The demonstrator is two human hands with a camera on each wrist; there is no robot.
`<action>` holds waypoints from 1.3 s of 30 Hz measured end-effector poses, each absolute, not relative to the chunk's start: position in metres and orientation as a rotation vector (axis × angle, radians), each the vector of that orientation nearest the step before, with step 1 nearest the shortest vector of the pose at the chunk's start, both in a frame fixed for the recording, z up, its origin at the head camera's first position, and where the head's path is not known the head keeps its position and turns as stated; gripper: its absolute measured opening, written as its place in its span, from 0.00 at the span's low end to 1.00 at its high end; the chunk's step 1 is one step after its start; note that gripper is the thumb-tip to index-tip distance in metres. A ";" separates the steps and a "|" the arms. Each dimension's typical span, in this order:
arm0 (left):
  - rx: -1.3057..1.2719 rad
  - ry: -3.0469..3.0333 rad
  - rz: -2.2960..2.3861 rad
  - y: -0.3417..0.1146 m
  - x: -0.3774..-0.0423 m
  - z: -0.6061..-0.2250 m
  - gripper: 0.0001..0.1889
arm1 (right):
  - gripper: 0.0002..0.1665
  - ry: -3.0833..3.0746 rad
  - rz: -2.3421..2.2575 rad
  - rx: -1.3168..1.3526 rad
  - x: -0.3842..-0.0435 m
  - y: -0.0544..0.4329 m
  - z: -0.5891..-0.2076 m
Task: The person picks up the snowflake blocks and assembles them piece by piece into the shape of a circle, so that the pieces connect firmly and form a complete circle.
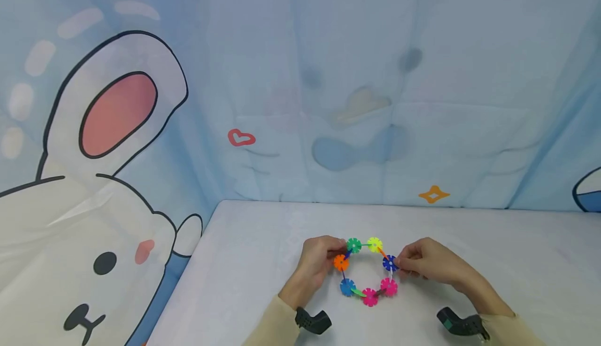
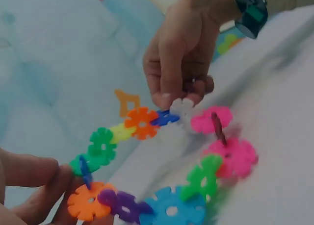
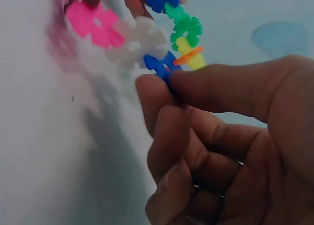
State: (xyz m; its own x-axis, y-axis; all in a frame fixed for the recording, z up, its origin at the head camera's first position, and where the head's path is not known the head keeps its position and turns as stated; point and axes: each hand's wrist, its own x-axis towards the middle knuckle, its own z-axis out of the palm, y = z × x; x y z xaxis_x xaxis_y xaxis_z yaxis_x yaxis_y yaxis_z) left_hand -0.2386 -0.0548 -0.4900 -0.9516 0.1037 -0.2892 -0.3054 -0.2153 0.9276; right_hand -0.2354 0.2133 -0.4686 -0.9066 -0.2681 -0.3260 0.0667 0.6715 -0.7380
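Between the two hands hangs a closed ring of notched plastic snowflake discs [image 1: 388, 286], in pink, blue, orange, green, yellow, white and purple. My left hand [image 1: 319, 262] holds the ring's left side, its fingertips pinching by a green disc [image 1: 354, 245] and the orange disc [image 1: 341, 263]. On the opposite side, my right hand [image 1: 434, 262] pinches a dark blue disc [image 3: 159, 65] between thumb and index finger, beside a white disc [image 3: 142, 41]. In the left wrist view, the ring tilts, and a light blue disc [image 2: 171, 209] and pink disc [image 2: 235, 159] are at its lower part.
A white-covered table [image 1: 263, 231] lies under the hands. Behind it hangs a light blue curtain [image 1: 263, 74] with printed shapes, and a large cartoon rabbit [image 1: 51, 241] is at the left. Each wrist wears a black camera, one seen near the right sleeve [image 1: 462, 325].
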 end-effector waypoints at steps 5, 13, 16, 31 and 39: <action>-0.004 2.018 2.019 -0.058 -0.241 -0.497 0.13 | 0.15 2.528 -0.959 -0.245 -0.237 0.226 -0.478; 0.572 2.592 1.144 -0.075 -0.241 -0.484 0.32 | 0.19 2.585 -0.837 -0.297 -0.238 0.240 -0.485; 0.658 2.642 0.821 -0.078 -0.240 -0.478 0.39 | 0.24 2.574 -0.845 -0.312 -0.239 0.241 -0.483; 0.704 2.820 0.439 -0.064 -0.234 -0.484 0.38 | 0.43 2.547 -0.842 -0.334 -0.229 0.212 -0.478; 0.701 2.867 0.559 -0.065 -0.240 -0.493 0.32 | 0.40 2.607 -0.797 -0.322 -0.231 0.210 -0.482</action>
State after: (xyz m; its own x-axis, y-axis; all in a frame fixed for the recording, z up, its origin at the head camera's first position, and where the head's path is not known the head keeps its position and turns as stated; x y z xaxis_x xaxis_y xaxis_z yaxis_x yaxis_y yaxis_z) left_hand -0.2395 -0.0650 -0.4931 -0.8820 0.4691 -0.0448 0.4178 0.8226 0.3856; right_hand -0.2313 0.2103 -0.4820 -0.8959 -0.3263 -0.3016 -0.1019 0.8115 -0.5754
